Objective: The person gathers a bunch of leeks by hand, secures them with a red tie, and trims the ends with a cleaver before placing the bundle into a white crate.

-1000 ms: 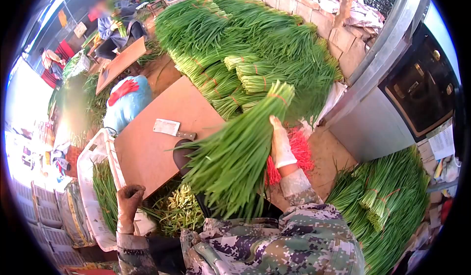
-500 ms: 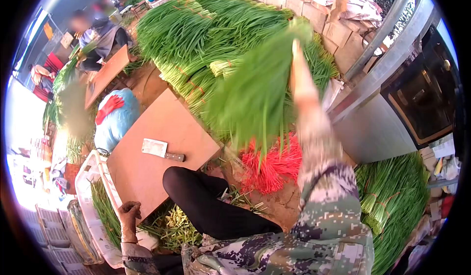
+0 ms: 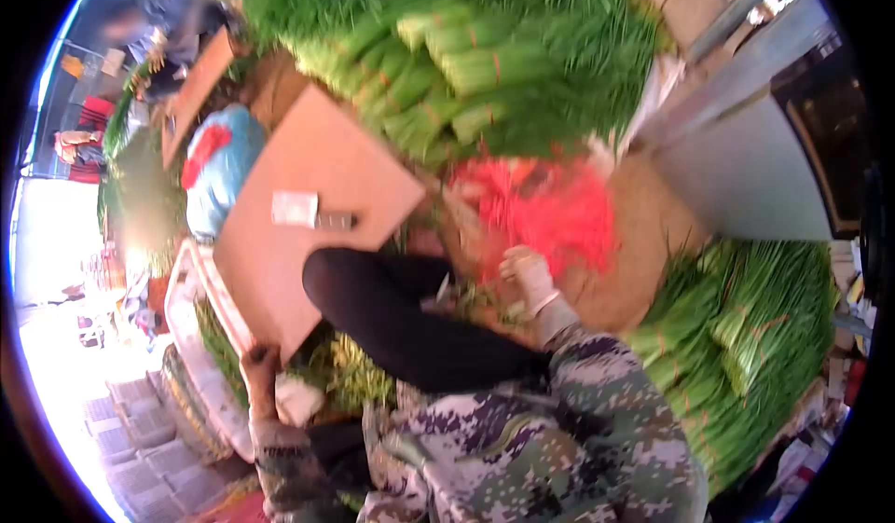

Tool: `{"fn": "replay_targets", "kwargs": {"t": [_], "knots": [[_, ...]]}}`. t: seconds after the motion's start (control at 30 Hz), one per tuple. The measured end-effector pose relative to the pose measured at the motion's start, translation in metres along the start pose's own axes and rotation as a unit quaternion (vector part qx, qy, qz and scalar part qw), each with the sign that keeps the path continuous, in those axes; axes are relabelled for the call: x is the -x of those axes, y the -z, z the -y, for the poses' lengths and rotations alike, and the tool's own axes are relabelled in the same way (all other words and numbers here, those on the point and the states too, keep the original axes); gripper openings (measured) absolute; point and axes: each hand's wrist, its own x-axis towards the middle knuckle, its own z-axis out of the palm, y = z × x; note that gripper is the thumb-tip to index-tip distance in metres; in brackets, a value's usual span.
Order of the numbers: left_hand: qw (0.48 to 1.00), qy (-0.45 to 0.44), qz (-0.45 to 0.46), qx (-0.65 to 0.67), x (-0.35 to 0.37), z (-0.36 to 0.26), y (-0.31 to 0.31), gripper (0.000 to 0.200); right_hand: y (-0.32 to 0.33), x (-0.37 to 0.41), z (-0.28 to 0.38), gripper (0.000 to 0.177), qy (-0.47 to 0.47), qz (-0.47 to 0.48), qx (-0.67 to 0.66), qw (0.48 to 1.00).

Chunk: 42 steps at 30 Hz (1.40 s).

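Where your right hand (image 3: 528,279) sits: centre frame, gloved, just below the red ties (image 3: 545,213); blur hides its grip.
Your left hand (image 3: 262,364): lower left, by the white crate (image 3: 199,287); grip unreadable.
Advice: pinch few strands, not a clump.
Textures: ties thin, stringy; chive bundles (image 3: 485,66) long, sleek.

Ties (image 3: 550,215) before bundles (image 3: 485,66) — cleaver (image 3: 296,209) on board (image 3: 326,155)

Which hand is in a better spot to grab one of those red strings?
Probably the right hand, in a white glove: it sits right next to the red strings and looks empty. The left hand is down by the white crate, across the leg, far from them.
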Motion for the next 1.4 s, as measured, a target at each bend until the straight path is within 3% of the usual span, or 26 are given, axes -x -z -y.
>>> {"fn": "replay_targets", "kwargs": {"t": [0.03, 0.1, 0.13, 0.23, 0.3, 0.37, 0.4, 0.43, 0.5, 0.53, 0.6, 0.63, 0.7, 0.73, 0.77, 0.83, 0.87, 1.0, 1.1, 1.2, 1.23, 1.3, 1.33, 1.37, 1.4], "knots": [[1.0, 0.0, -0.005, 0.011, -0.002, 0.006, 0.0, 0.012, 0.021, 0.023, 0.011, 0.013, -0.038, -0.019, -0.02, 0.999], [0.999, 0.017, -0.003, 0.037, -0.003, 0.01, -0.007, 0.013, 0.049, 0.04, 0.017, 0.013, -0.084, -0.106, 0.105, 0.985], [0.999, 0.022, 0.009, 0.034, -0.01, 0.022, -0.009, 0.014, 0.062, 0.041, 0.013, 0.013, -0.094, -0.104, 0.108, 0.984], [0.998, 0.02, 0.032, 0.046, 0.0, 0.021, -0.028, 0.012, 0.098, 0.037, 0.006, 0.015, -0.094, -0.126, 0.188, 0.97], [0.998, 0.012, 0.031, 0.06, 0.008, 0.027, -0.034, 0.016, 0.107, 0.02, 0.011, 0.017, -0.099, -0.109, 0.33, 0.932], [0.996, -0.018, 0.033, 0.087, 0.016, 0.023, -0.041, 0.025, 0.098, 0.005, 0.024, 0.017, -0.082, -0.143, 0.267, 0.95], [0.999, -0.017, 0.001, 0.034, 0.034, 0.021, -0.042, 0.031, 0.098, 0.001, 0.032, 0.016, -0.031, -0.105, 0.338, 0.935], [0.999, -0.009, 0.003, 0.031, 0.041, 0.022, -0.045, 0.031, 0.097, -0.01, 0.038, 0.016, 0.024, -0.063, 0.403, 0.913], [0.996, 0.02, -0.041, 0.072, 0.054, 0.025, -0.047, 0.029, 0.106, -0.045, 0.045, 0.017, 0.093, -0.017, 0.59, 0.802], [0.997, 0.014, -0.037, 0.069, 0.058, 0.034, -0.045, 0.028, 0.112, -0.057, 0.045, 0.017, 0.088, -0.014, 0.592, 0.801], [0.996, 0.048, -0.037, 0.063, 0.067, 0.045, -0.045, 0.027, 0.119, -0.079, 0.047, 0.019, 0.318, -0.07, 0.706, 0.629], [0.996, 0.05, -0.051, 0.062, 0.07, 0.046, -0.048, 0.027, 0.113, -0.081, 0.052, 0.019, 0.316, -0.067, 0.706, 0.63], [0.994, 0.055, -0.043, 0.087, 0.075, 0.054, -0.05, 0.027, 0.089, -0.081, 0.07, 0.021, 0.26, -0.074, 0.655, 0.705], [0.991, 0.055, -0.033, 0.116, 0.078, 0.056, -0.052, 0.027, 0.086, -0.092, 0.07, 0.025, 0.316, -0.045, 0.695, 0.644], [0.991, 0.051, -0.019, 0.125, 0.079, 0.059, -0.054, 0.026, 0.083, -0.096, 0.064, 0.025, 0.312, -0.039, 0.695, 0.647], [0.991, 0.04, -0.019, 0.124, 0.082, 0.055, -0.057, 0.025, 0.043, -0.085, 0.084, 0.033, 0.157, -0.111, 0.642, 0.742], [0.991, 0.044, -0.027, 0.12, 0.084, 0.055, -0.053, 0.025, 0.069, -0.119, 0.051, 0.035, 0.226, -0.085, 0.702, 0.67], [0.99, 0.052, -0.019, 0.133, 0.085, 0.056, -0.059, 0.025, 0.04, -0.108, 0.066, 0.024, 0.159, -0.129, 0.721, 0.662], [0.991, 0.064, -0.015, 0.114, 0.09, 0.062, -0.058, 0.026, 0.065, -0.135, 0.049, 0.033, 0.197, -0.063, 0.715, 0.668], [0.989, 0.071, -0.019, 0.127, 0.092, 0.068, -0.06, 0.024, 0.064, -0.137, 0.055, 0.022, 0.256, -0.105, 0.609, 0.743], [0.989, 0.072, -0.018, 0.128, 0.092, 0.072, -0.06, 0.024, 0.058, -0.131, 0.063, 0.022, 0.256, -0.106, 0.61, 0.742], [0.989, 0.067, 0.006, 0.135, 0.091, 0.08, -0.058, 0.023, 0.025, -0.109, 0.097, 0.021, 0.316, -0.067, 0.482, 0.814], [0.988, 0.067, 0.005, 0.136, 0.092, 0.08, -0.06, 0.023, 0.008, -0.1, 0.117, 0.021, 0.317, -0.066, 0.483, 0.814], [0.989, 0.07, -0.009, 0.129, 0.092, 0.077, -0.064, 0.022, -0.003, -0.093, 0.133, 0.021, 0.19, -0.055, 0.372, 0.907], [0.99, 0.073, -0.021, 0.122, 0.094, 0.075, -0.066, 0.022, -0.009, -0.089, 0.141, 0.02, 0.054, -0.043, 0.247, 0.966]]}}
